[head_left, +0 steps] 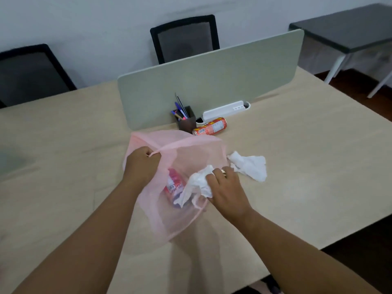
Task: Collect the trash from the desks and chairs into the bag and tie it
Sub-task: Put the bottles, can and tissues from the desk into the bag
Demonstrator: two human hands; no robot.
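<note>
A thin pink plastic bag (pixel 186 149) stands open on the wooden desk (pixel 307 158). My left hand (pixel 141 164) grips its rim on the left side. My right hand (pixel 228 187) holds a crumpled white tissue (pixel 198 183) at the bag's mouth, partly inside. Through the bag a red-labelled bottle or can (pixel 174 183) shows at the bottom. A second crumpled white tissue (pixel 250 166) lies on the desk just right of the bag. A red drink can (pixel 210 126) lies on its side behind the bag.
A dark pen holder (pixel 187 122) with several pens and a white power strip (pixel 224 110) sit against the grey-green divider panel (pixel 212 77). Two black mesh chairs (pixel 186 37) stand behind the desk. A dark table (pixel 347 28) is at the far right.
</note>
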